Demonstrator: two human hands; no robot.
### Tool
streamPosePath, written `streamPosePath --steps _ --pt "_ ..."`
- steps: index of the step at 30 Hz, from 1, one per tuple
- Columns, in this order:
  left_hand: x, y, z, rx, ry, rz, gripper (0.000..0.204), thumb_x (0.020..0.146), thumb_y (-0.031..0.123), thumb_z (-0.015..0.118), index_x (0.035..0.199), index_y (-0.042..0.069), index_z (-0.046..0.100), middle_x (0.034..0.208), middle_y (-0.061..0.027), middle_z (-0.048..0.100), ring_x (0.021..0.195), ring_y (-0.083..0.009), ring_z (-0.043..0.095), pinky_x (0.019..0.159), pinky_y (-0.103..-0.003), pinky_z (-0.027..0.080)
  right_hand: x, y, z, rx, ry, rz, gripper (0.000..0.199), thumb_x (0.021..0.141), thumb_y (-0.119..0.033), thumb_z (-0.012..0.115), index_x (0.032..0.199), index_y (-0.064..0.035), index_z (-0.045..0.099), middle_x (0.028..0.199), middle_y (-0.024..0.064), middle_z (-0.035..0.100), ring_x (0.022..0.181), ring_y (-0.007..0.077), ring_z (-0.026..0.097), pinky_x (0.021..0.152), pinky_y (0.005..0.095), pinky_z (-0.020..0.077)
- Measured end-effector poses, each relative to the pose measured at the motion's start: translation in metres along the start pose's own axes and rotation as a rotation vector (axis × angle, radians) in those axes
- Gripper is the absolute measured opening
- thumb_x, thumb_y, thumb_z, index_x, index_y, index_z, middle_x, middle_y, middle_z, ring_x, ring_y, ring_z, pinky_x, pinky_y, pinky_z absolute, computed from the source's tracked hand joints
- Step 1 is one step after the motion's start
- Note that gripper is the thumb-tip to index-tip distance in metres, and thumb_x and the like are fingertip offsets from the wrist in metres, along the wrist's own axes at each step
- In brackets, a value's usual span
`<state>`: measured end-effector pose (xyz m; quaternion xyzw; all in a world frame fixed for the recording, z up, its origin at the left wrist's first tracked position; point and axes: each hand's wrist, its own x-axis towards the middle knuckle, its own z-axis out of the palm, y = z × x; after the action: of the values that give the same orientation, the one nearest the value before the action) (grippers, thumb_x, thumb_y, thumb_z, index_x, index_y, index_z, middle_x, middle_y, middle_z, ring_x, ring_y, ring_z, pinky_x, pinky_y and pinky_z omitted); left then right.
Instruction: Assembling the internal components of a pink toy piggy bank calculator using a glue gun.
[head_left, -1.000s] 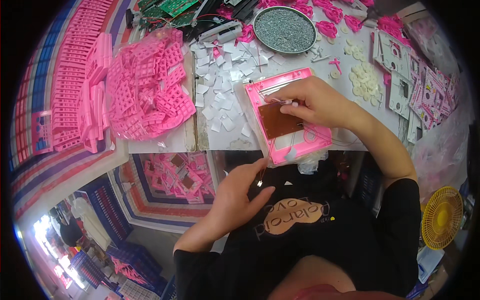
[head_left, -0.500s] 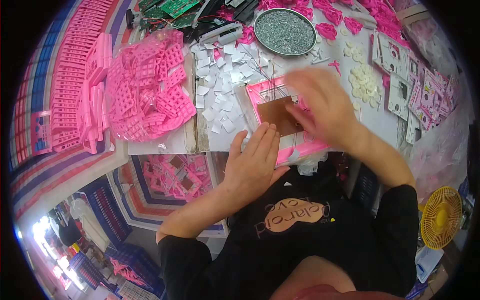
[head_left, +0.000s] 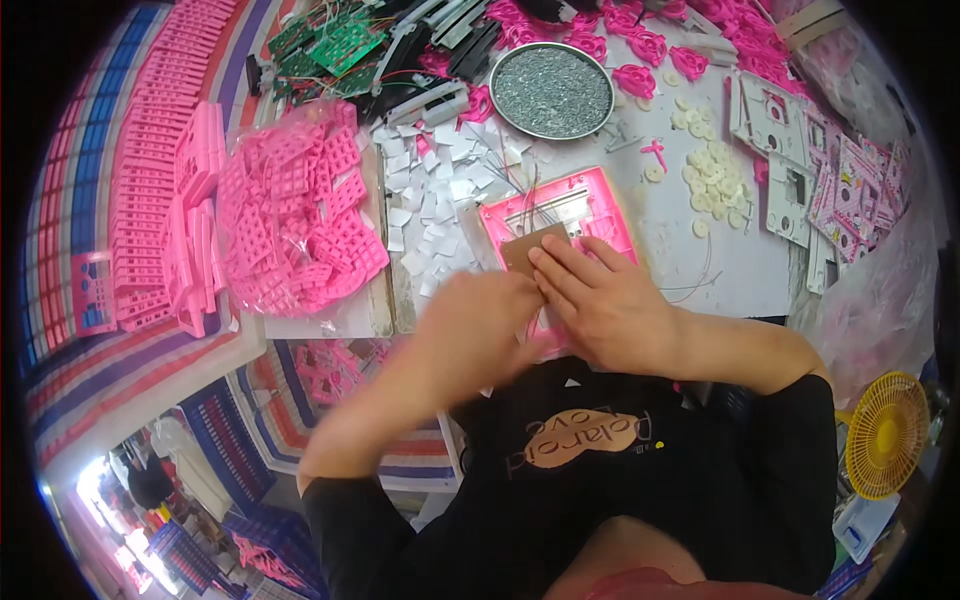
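Note:
A pink plastic casing (head_left: 608, 200) lies on the table in front of me, its inside facing up. Over its near part sits a brown circuit board (head_left: 519, 250), partly covered by my hands. Thin wires (head_left: 522, 178) rise from the casing beyond the board's far edge. My right hand (head_left: 615, 310) rests on the board with its fingers stretched out flat. At the board's left near side is my left hand (head_left: 478, 325), smeared by motion; whether it holds anything does not show.
Beyond the casing stands a round tray (head_left: 494, 112) of small metal screws. White square pieces (head_left: 435, 205) lie left of the casing, beside a clear bag of pink button grids (head_left: 300, 210). Cream discs (head_left: 715, 178) and white cassette-like panels (head_left: 790, 190) lie right. Green circuit boards (head_left: 345, 42) are piled far left.
My right hand has come down from above the casing onto the board. My left hand has left the board's surface and shifted to its near left side. The view has tilted slightly.

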<state>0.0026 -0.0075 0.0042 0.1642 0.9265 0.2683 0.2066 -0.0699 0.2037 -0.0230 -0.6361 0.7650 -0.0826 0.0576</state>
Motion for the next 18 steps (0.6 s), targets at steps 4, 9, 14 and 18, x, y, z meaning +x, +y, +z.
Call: streamPosePath --steps 4,9,14,18 --pt "0.098 -0.044 -0.053 0.078 0.681 0.109 0.017 0.086 0.023 0.074 0.095 0.009 0.074 0.085 -0.0111 0.069 0.081 -0.0314 0.068 0.071 -0.042 0.052 0.005 -0.010 -0.002 -0.025 -0.013 0.029 0.061 0.079 -0.029 0.068 0.127 0.0078 0.062 0.145 0.0209 0.054 0.138 0.0355 0.046 0.110 0.0493 0.0374" --pt "0.207 -0.091 -0.049 0.438 0.567 0.190 0.021 0.086 0.031 0.073 0.088 0.010 0.073 0.093 -0.0062 0.068 0.096 -0.0268 0.065 0.085 -0.044 0.044 0.003 -0.010 0.002 -0.037 0.027 0.024 0.058 0.080 -0.028 0.068 0.125 0.0078 0.063 0.143 0.0212 0.055 0.135 0.0349 0.048 0.106 0.0466 0.0404" --pt "0.217 -0.093 -0.050 0.546 0.637 0.089 0.017 0.090 0.028 0.067 0.089 0.012 0.071 0.093 -0.0048 0.068 0.101 -0.0262 0.064 0.090 -0.047 0.041 -0.001 -0.007 0.004 -0.033 0.039 0.027 0.055 0.081 -0.026 0.066 0.124 0.0081 0.063 0.144 0.0210 0.054 0.134 0.0342 0.048 0.105 0.0462 0.0407" --pt "0.221 -0.099 -0.055 0.666 0.623 -0.004 0.016 0.093 0.026 0.063 0.091 0.011 0.070 0.091 -0.0078 0.070 0.093 -0.0297 0.067 0.086 -0.048 0.044 0.000 -0.008 0.000 -0.036 0.004 0.018 0.054 0.082 -0.024 0.064 0.124 0.0096 0.063 0.143 0.0217 0.054 0.134 0.0336 0.047 0.107 0.0470 0.0399"
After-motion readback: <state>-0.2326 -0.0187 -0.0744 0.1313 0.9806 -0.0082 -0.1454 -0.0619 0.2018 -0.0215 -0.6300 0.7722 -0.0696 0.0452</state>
